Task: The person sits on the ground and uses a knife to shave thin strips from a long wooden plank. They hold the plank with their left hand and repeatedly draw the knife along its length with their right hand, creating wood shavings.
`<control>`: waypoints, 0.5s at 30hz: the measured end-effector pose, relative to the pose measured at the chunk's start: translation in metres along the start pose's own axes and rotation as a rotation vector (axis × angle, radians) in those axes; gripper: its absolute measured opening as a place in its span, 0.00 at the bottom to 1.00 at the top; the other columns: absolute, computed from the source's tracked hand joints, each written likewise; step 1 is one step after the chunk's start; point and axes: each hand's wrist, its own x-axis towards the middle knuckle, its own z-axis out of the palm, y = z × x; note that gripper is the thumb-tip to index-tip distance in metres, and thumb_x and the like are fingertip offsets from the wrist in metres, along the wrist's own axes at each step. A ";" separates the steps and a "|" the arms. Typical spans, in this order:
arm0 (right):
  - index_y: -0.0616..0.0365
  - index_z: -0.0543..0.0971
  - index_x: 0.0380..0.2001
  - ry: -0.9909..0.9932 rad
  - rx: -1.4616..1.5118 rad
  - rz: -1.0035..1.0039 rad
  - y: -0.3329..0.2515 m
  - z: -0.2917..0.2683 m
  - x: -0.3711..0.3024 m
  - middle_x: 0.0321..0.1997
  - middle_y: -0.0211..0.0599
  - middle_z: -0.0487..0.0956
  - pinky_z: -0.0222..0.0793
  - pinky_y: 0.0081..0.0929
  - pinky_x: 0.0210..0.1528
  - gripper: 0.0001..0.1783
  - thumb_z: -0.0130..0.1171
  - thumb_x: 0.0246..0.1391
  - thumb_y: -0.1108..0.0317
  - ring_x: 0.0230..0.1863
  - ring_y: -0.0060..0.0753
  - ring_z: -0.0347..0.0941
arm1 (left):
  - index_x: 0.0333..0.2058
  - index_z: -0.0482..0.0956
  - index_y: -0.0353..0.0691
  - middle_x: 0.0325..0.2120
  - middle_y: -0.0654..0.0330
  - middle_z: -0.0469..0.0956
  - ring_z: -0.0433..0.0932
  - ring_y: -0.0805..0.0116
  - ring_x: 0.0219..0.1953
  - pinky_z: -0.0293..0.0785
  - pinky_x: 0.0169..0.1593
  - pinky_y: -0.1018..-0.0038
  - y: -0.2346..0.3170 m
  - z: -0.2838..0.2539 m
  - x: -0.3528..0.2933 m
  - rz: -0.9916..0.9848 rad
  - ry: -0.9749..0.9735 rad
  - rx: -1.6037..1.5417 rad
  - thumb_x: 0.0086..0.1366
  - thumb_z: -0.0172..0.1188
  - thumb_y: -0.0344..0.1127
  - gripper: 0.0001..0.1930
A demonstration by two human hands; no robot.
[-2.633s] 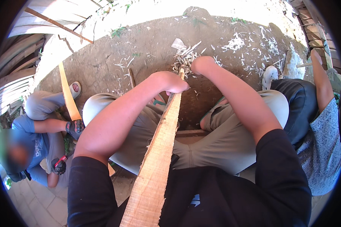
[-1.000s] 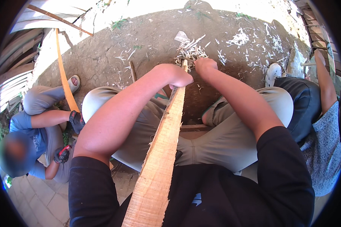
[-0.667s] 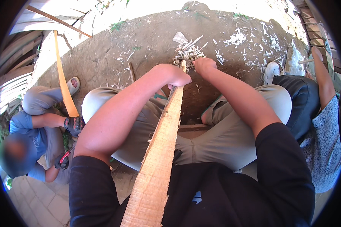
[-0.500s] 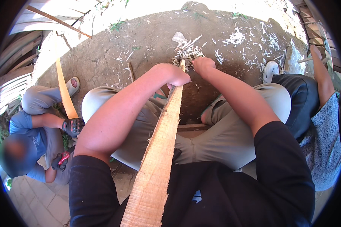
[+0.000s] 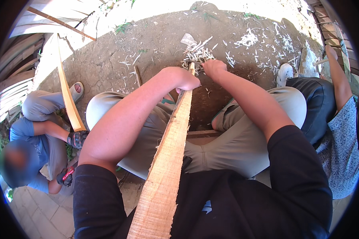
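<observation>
A long pale wooden board (image 5: 160, 181) runs from my chest out between my knees, narrowing to a thin far end. My left hand (image 5: 187, 81) is closed over the board near that end, its fingers partly hidden. Just beyond it, my right hand (image 5: 214, 68) is closed on the end of a thin dark blade-like tool (image 5: 198, 63). The blade lies across the board's tip, but its full shape and handle cannot be made out. Curled wood shavings (image 5: 199, 52) are heaped around and past the tip.
At left, a seated person's gloved hand (image 5: 77, 139) holds another tapering board (image 5: 68, 103); the other glove holds a red-handled tool (image 5: 68, 173). Another person's leg (image 5: 313, 105) is close on my right. More shavings (image 5: 247, 39) and a flat stone (image 5: 188, 39) lie on the dirt.
My hands and board stay almost in place. The person at left has shifted their board slightly, and their gloved hand with the red-handled tool has moved a little down and back.
</observation>
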 end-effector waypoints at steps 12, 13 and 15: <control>0.51 0.80 0.47 -0.008 -0.029 -0.055 0.003 0.002 0.006 0.50 0.34 0.80 0.77 0.43 0.46 0.27 0.37 0.66 0.47 0.51 0.41 0.78 | 0.44 0.78 0.34 0.38 0.53 0.80 0.79 0.65 0.35 0.72 0.46 0.67 0.000 0.002 0.000 -0.005 0.007 -0.009 0.63 0.42 0.49 0.26; 0.51 0.80 0.47 -0.008 -0.038 -0.066 0.003 0.002 0.007 0.50 0.34 0.80 0.77 0.43 0.46 0.27 0.37 0.67 0.47 0.51 0.41 0.78 | 0.44 0.78 0.34 0.38 0.54 0.80 0.79 0.65 0.35 0.72 0.46 0.67 -0.001 0.002 0.001 -0.007 0.008 0.004 0.63 0.42 0.50 0.26; 0.51 0.80 0.47 0.001 -0.019 -0.064 0.005 0.005 0.008 0.51 0.35 0.80 0.77 0.43 0.46 0.26 0.38 0.67 0.47 0.51 0.41 0.78 | 0.45 0.78 0.34 0.38 0.54 0.80 0.79 0.65 0.35 0.71 0.47 0.67 -0.002 0.003 0.003 -0.010 0.009 0.031 0.63 0.42 0.51 0.26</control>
